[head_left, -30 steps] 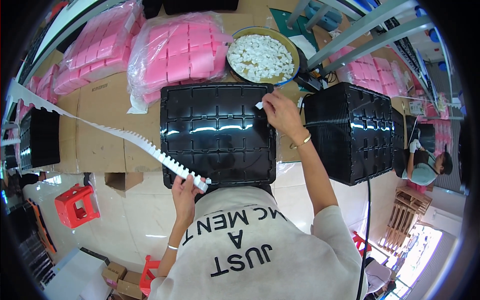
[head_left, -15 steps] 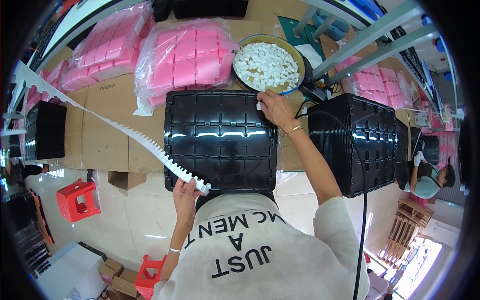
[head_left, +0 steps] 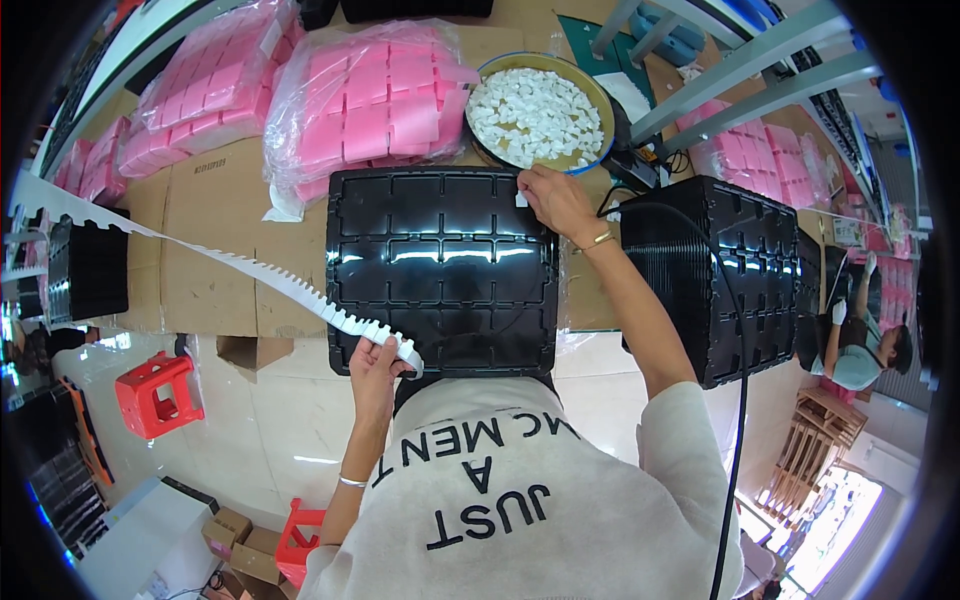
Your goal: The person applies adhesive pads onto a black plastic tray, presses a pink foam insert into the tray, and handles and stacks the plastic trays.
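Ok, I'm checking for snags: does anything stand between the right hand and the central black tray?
Nothing visible does: the right hand, touching a small white piece, is at the far right corner of the black tray.

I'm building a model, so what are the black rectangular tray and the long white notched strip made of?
The black rectangular tray: probably glossy moulded plastic; it reflects bright streaks. The long white notched strip: maybe matte paper or plastic; it curves softly.

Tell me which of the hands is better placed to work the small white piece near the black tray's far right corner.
Likely the right hand: the small white piece is at its fingertips. The left hand is at the near edge of the black tray, holding the toothed white strip.
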Demonstrator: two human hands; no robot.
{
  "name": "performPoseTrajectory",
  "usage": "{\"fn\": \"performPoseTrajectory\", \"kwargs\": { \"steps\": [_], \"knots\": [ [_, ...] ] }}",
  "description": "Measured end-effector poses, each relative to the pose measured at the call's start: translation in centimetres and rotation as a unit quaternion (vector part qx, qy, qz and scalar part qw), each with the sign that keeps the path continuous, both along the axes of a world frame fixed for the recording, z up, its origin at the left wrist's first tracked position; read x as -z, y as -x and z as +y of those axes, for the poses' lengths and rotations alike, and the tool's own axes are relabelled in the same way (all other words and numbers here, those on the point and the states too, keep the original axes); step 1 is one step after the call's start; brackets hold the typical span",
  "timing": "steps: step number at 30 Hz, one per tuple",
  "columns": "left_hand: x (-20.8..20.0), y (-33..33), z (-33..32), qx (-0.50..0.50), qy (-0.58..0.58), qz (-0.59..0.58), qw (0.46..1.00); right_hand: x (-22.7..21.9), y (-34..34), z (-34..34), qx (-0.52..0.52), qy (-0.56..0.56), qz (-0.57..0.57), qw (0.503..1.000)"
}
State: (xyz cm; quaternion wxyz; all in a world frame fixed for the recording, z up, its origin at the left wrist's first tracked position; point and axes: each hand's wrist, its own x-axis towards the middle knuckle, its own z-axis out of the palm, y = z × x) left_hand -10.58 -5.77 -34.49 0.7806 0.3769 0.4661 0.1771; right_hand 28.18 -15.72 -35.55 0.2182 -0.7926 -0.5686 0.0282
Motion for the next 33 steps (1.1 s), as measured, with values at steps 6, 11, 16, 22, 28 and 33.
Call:
{"fn": "performPoseTrajectory", "kwargs": {
  "steps": [6,11,16,22,28,33],
  "knots": [
    [0.0,-0.2,0.4,0.009,0.005,-0.002,1.000,0.1,-0.6,0.6,-0.008,0.049,-0.048,0.998],
    [0.3,-0.2,0.6,0.012,0.003,0.005,1.000,0.3,-0.4,0.8,-0.002,0.084,-0.036,0.996],
    [0.2,-0.2,0.4,0.012,0.004,0.000,1.000,0.2,0.8,0.4,-0.017,0.077,-0.060,0.995],
    [0.0,0.0,0.7,-0.010,0.003,0.000,1.000,-2.6,10.4,-3.7,-0.061,0.022,0.182,0.981],
    [-0.6,-0.6,0.7,0.018,0.016,-0.010,1.000,-2.8,13.9,-4.5,0.067,0.011,0.435,0.898],
    [-0.6,-1.1,1.0,0.031,0.005,-0.008,0.999,-2.6,12.3,-4.0,0.128,-0.057,0.446,0.884]
  ]
}}
